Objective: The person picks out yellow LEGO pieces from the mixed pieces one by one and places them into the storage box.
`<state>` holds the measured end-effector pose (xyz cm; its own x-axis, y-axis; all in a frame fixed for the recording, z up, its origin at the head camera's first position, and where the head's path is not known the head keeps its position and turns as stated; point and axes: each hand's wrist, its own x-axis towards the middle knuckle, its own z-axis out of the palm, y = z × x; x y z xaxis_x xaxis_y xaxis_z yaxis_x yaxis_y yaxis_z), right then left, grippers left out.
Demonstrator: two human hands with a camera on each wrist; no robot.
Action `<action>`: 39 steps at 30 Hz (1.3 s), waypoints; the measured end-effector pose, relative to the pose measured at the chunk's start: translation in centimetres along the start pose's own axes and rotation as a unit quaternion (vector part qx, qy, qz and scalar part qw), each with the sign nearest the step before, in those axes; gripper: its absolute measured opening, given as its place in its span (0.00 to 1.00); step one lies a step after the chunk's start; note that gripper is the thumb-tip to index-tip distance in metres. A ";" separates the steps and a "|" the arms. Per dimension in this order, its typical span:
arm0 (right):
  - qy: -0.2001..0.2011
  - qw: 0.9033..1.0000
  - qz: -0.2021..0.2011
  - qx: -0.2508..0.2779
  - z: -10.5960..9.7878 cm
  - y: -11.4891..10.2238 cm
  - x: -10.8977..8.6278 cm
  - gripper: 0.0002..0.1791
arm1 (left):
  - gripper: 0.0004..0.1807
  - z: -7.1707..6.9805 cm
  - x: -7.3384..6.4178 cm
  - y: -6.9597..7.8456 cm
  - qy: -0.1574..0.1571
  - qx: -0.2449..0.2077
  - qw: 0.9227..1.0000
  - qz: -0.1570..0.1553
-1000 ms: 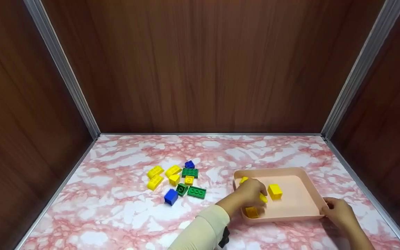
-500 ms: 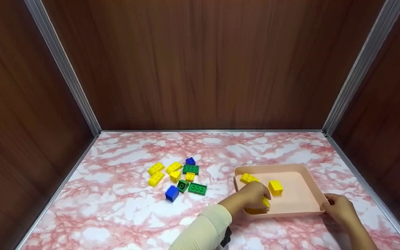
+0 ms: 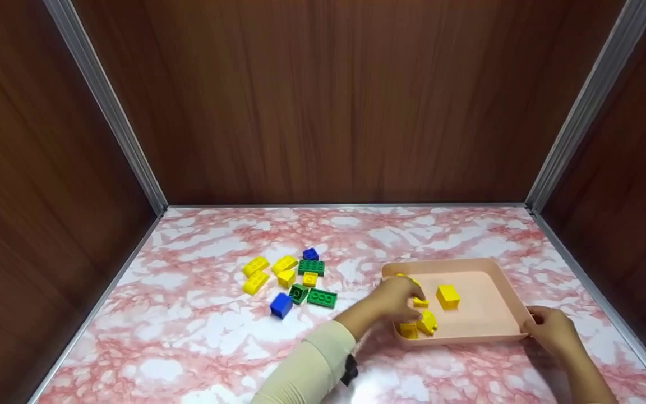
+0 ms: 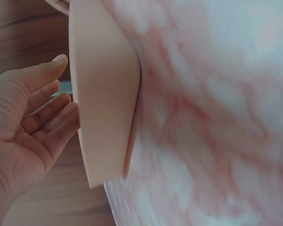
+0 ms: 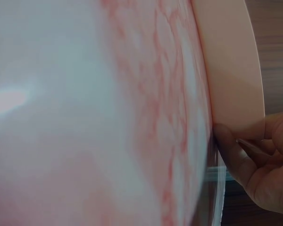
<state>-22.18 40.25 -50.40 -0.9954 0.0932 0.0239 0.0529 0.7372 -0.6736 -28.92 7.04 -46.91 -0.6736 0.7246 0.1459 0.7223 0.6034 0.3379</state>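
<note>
A peach tray (image 3: 491, 308) stands on the right half of the table in the head view. My left hand (image 3: 395, 300) is over its left side, fingers loosely bent and apart. In the left wrist view that hand (image 4: 33, 108) shows thumb and fingers spread beside the tray wall (image 4: 104, 94), with no brick visible between them. Just by the fingertips lies a yellow brick (image 3: 427, 323); another yellow brick (image 3: 448, 297) sits nearer the tray's middle. Other yellow bricks there are partly hidden by the hand. My right hand (image 3: 553, 331) pinches the tray's near right corner.
Left of the tray lies a loose group of bricks: yellow bricks (image 3: 255, 282), green bricks (image 3: 322, 298) and blue bricks (image 3: 281, 306). Brown wood-grain panels (image 3: 323, 101) with metal edging enclose the pink marbled table (image 3: 199, 348) at the back and sides.
My left hand has let go of a yellow brick in the tray and drawn back left and away from me. The right hand keeps its hold on the corner. The head view has shifted slightly.
</note>
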 end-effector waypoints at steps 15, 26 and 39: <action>-0.010 1.000 0.004 0.004 0.0 -0.2 0.2 0.25 | 0.14 -4.8 -4.9 -7.7 0.107 -0.060 0.985 -0.122; -0.009 1.000 -0.011 0.022 0.1 -0.3 0.3 0.24 | 0.13 -8.2 -9.1 -13.8 0.137 -0.025 0.926 -0.351; -0.007 1.000 -0.001 -0.011 -0.1 0.1 0.0 0.24 | 0.16 -7.2 -10.9 -16.1 0.090 -0.014 0.904 -0.419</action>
<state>-22.20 40.35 -50.39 -0.9964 0.0830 0.0147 0.0529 0.7513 -0.6578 -34.34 -12.91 -47.27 -0.9985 -0.0493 -0.0241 -0.0549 0.9050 0.4218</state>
